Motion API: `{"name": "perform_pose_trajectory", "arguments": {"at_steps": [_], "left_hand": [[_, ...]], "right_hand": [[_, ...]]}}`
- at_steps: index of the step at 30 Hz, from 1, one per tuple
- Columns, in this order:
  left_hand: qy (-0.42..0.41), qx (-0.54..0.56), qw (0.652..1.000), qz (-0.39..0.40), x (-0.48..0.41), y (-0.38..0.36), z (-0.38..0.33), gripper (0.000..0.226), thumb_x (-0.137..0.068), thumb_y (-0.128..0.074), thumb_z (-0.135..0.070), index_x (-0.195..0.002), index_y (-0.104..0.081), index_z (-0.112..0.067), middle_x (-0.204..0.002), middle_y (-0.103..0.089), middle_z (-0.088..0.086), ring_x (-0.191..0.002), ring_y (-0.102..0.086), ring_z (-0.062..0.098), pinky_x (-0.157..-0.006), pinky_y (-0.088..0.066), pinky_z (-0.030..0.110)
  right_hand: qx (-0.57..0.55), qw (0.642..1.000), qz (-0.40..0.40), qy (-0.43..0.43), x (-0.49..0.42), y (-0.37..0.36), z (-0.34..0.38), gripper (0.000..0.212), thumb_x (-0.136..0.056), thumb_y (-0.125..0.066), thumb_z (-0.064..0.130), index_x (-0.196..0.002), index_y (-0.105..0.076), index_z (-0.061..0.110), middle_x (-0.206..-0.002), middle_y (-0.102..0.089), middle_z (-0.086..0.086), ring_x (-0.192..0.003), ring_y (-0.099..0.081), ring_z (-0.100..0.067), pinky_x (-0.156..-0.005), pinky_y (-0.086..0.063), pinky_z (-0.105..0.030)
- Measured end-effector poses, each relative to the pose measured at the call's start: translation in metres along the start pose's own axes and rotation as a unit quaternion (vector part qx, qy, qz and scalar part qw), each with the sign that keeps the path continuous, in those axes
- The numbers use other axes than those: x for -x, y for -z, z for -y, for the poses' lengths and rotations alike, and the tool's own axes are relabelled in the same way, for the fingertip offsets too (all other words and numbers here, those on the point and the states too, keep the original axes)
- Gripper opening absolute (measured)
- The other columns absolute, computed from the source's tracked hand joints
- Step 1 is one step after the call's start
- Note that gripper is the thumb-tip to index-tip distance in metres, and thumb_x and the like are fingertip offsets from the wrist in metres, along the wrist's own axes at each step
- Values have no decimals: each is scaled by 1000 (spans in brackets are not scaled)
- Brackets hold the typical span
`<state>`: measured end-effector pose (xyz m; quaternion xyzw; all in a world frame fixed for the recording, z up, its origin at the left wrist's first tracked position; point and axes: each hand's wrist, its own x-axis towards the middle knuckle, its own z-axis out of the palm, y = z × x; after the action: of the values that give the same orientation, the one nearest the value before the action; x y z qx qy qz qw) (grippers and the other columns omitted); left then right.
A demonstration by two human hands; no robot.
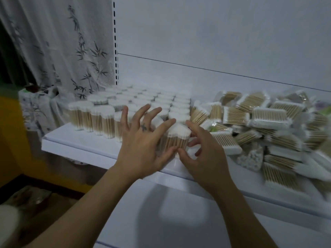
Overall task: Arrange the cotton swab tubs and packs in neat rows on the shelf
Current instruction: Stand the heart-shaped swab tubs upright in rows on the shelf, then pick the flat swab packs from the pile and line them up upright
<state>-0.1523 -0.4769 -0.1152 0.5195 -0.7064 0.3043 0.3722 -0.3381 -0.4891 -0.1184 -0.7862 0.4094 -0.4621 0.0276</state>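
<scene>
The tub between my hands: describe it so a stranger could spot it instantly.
On the white shelf, upright tubs stand in rows left of the heaped packs. It is the front-right corner tub, nearest the packs, the only one bracketed by the left hand and right hand.
</scene>
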Motion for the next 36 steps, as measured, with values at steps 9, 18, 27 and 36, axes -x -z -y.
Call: {"name": "perform_pose_trajectory", "arguments": {"at_steps": [9,18,27,36], "left_hand": [[18,6,999,51,2,-4,6,50,-78,-62,-58,-121,-62,-32,-138,-51,7,-138,-33,33,-109,-12,67],[27,47,996,65,1,2,1,62,-75,-55,-63,-126,-59,-26,-138,-52,9,-138,-36,34,-111,-9,66],[32,157,987,-8,-24,10,6,53,-76,-54,-61,-112,-67,-24,-120,-63,3,-126,-48,30,-110,-18,62],[17,131,987,95,-81,8,24,36,-89,-46,-54,-114,-60,-32,-125,-59,-5,-131,-37,20,-112,-4,52]], "right_hand": [[-5,1000,14,-7,2,-4,5,58,-85,-64,24,-139,-46,21,-112,-58,6,-84,-60,-7,-66,-55,-35],[90,987,-111,-80,-20,16,14,41,-81,-58,2,-119,-64,16,-101,-62,3,-78,-57,-11,-76,-51,-34],[261,922,73,-277,-100,27,-4,63,-77,-69,37,-132,-50,15,-125,-60,-12,-109,-60,-30,-81,-45,-33],[321,878,155,-320,-121,10,-5,39,-79,-68,39,-108,-60,13,-101,-65,-7,-92,-61,-25,-76,-50,-32]]}}
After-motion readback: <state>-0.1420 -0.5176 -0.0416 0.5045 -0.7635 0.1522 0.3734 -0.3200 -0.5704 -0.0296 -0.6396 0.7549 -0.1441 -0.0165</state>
